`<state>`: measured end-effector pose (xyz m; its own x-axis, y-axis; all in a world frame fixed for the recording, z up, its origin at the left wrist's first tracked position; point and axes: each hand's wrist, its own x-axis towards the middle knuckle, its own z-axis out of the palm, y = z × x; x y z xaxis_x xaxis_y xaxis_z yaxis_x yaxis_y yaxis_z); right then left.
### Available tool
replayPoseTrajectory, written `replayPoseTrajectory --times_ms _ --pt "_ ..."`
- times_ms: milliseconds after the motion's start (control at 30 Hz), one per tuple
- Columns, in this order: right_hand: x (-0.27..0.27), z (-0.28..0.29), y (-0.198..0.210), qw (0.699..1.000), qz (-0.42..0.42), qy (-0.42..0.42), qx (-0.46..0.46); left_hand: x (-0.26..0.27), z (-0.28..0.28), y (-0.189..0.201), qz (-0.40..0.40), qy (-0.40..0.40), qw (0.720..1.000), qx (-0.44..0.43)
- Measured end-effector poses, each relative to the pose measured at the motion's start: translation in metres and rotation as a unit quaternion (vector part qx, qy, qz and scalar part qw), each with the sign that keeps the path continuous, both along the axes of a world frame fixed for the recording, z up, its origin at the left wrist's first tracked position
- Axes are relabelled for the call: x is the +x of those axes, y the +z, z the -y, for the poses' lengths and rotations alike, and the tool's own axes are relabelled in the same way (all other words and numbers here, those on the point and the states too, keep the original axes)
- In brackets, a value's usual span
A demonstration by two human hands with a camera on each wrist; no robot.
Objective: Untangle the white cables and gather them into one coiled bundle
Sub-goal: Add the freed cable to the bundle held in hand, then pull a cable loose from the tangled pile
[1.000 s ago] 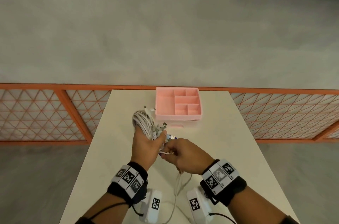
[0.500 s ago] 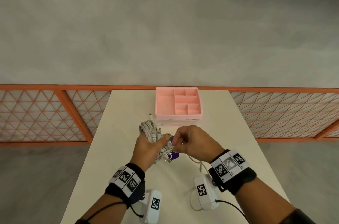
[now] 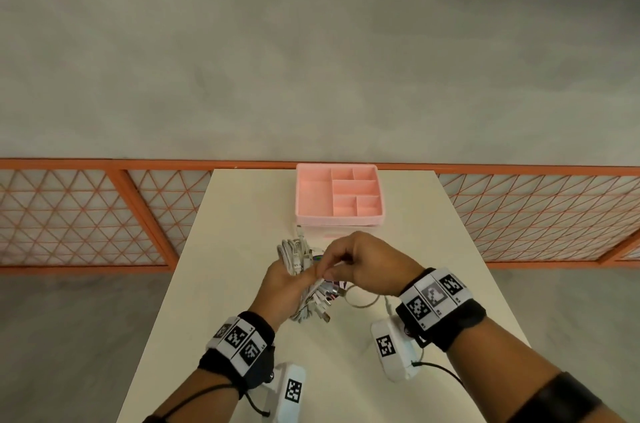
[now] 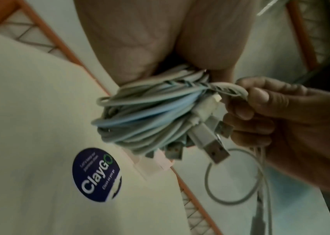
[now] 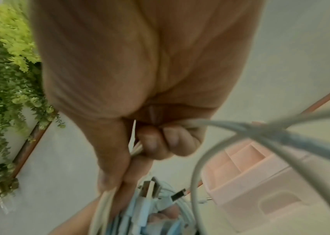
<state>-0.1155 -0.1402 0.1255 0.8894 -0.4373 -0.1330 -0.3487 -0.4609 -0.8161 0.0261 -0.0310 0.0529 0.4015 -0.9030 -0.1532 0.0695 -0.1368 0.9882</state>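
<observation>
Above the middle of the pale counter point(image 3: 242, 215), the left hand point(image 3: 282, 287) grips the coiled white cables point(image 4: 150, 114), fingers wrapped round. The right hand point(image 3: 367, 263) pinches one strand, apparently wrapping it. A pink tray point(image 3: 339, 222) sits at the far edge. A sticker point(image 4: 96, 174) reads "ClayGO".

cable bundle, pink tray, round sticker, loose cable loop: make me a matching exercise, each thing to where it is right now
Things:
1. cable bundle
2. pink tray
3. round sticker
4. loose cable loop

Places:
a. stuck flat on the table top
b. hanging below the right hand
c. held in the grip of the left hand
d. at the far edge of the table

Pairs: 1-c, 2-d, 3-a, 4-b
</observation>
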Motion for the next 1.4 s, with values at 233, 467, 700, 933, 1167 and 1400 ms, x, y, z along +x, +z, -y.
replayPoseTrajectory --times_ms 233,467,700,933,1167,1400 --pt "0.003 0.018 0.003 0.997 0.043 -0.06 0.0 0.001 -0.005 -0.003 -0.137 -0.051 0.989 0.024" --pt "0.006 0.03 0.008 0.998 0.054 -0.034 0.012 -0.002 -0.002 0.007 -0.051 -0.105 0.993 0.01" --pt "-0.025 0.062 -0.026 0.994 0.007 -0.083 0.064 0.022 -0.008 0.025 -0.181 -0.04 0.983 -0.018" --pt "-0.043 0.062 -0.054 0.984 -0.053 -0.169 0.022 0.032 -0.006 0.035 -0.282 0.025 0.958 -0.054" --pt "-0.073 0.061 -0.071 0.97 -0.075 -0.218 0.075 0.048 -0.01 0.039 -0.284 0.061 0.955 -0.065" --pt "-0.028 0.032 -0.033 0.958 0.117 -0.237 0.116 0.031 -0.008 0.04 -0.263 0.027 0.963 -0.053"
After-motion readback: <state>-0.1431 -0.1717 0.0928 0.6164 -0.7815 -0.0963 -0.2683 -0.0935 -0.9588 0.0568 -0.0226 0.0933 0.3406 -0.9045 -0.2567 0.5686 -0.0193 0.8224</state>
